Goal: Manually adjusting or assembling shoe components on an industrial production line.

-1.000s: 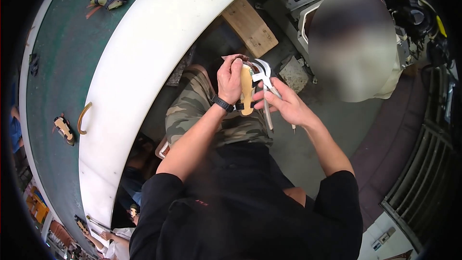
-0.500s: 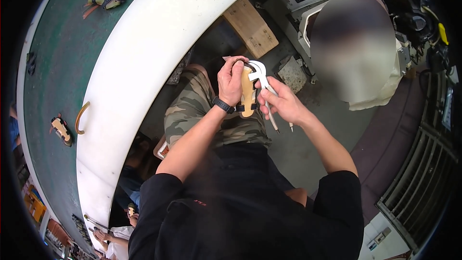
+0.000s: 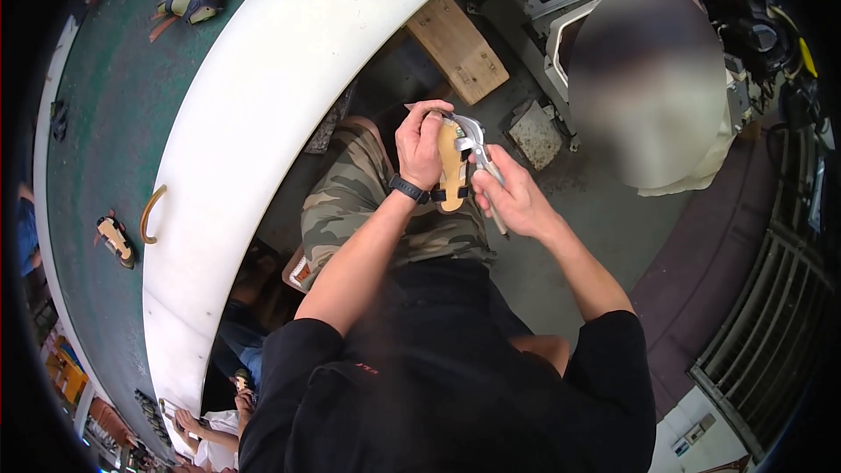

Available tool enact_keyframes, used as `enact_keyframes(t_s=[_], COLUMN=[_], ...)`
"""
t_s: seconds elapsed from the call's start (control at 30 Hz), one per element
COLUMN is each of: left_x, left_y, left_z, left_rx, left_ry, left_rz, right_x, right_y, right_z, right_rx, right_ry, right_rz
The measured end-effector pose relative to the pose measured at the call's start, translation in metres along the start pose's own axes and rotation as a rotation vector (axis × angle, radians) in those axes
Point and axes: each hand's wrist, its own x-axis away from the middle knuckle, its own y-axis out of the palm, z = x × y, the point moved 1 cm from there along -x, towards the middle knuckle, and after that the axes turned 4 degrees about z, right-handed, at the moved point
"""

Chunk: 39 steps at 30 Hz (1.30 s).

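The person's left hand (image 3: 420, 147) was wrapped around a tan-soled shoe (image 3: 449, 168), sole up, above the lap. The right hand (image 3: 515, 196) clasped metal pliers (image 3: 478, 145) by the handles, their head at the shoe's right edge; whether the jaws pinched material was unclear. 2 other shoes (image 3: 115, 241) (image 3: 194, 3) lay on a green surface (image 3: 114, 123).

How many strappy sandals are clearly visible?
3 clearly: a held sandal in the left hand, an upper sandal on the green surface, and a lower sandal there. Others may be hidden at lower left.
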Motion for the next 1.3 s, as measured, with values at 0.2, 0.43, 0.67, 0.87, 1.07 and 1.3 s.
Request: enact_keyframes(t_s=[0.2, 0.43, 0.67, 0.87, 1.07, 1.3], left_x=[-0.001, -0.007, -0.01, -0.01, -0.012, -0.01], left_y=[0.004, 0.0, 0.002, -0.002, -0.001, -0.001], left_z=[-0.003, -0.008, -0.007, -0.011, -0.006, -0.006], left_rx=[0.069, 0.009, 0.037, 0.076, -0.161, -0.089], left_ry=[-0.026, -0.007, -0.003, -0.035, 0.103, -0.031], left_rz=[-0.004, -0.034, -0.013, -0.015, 0.038, -0.024], right_x=[-0.001, -0.013, -0.009, 0.005, -0.031, -0.027], right_y=[-0.014, -0.011, -0.028, -0.021, 0.014, 0.014], right_z=[-0.029, -0.033, -0.066, -0.113, -0.028, -0.025], right_rx=[0.779, 1.087, 0.68, 0.523, 0.94, 0.831], right_ry=[-0.162, -0.148, 0.094, -0.065, -0.382, -0.211], right_rz=[-0.027, -0.06, -0.216, -0.083, 0.214, 0.204])
